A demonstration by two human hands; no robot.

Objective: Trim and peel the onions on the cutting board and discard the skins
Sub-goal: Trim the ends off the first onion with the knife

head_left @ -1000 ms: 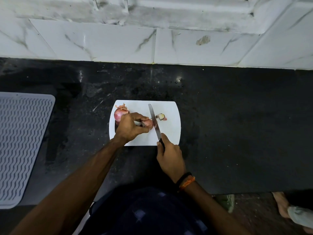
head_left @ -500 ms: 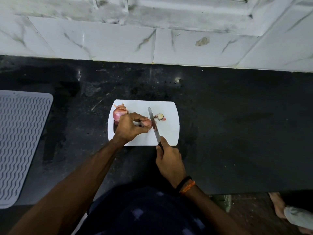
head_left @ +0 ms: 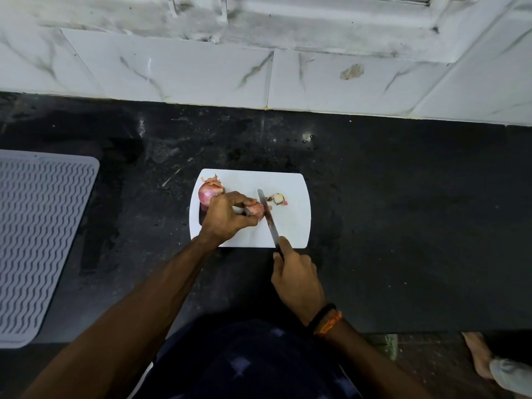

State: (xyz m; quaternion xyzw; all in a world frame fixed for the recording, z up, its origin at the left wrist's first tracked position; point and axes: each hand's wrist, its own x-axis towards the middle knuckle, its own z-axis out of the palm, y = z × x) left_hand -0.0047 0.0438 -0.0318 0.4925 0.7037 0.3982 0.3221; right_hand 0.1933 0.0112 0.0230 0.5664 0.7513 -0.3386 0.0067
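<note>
Pink onion (head_left: 255, 210) pinned by left hand (head_left: 226, 216) — knife (head_left: 267, 216) in right hand (head_left: 296, 279).

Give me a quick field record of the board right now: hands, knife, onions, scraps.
left hand: pins pinkish onion being cut on the white plastic cutting board
right hand: grips steel knife, blade at that onion's right end
second red onion: unpeeled, board's far left
cut-off end piece: right of blade
loose skin flakes: far left corner
</note>
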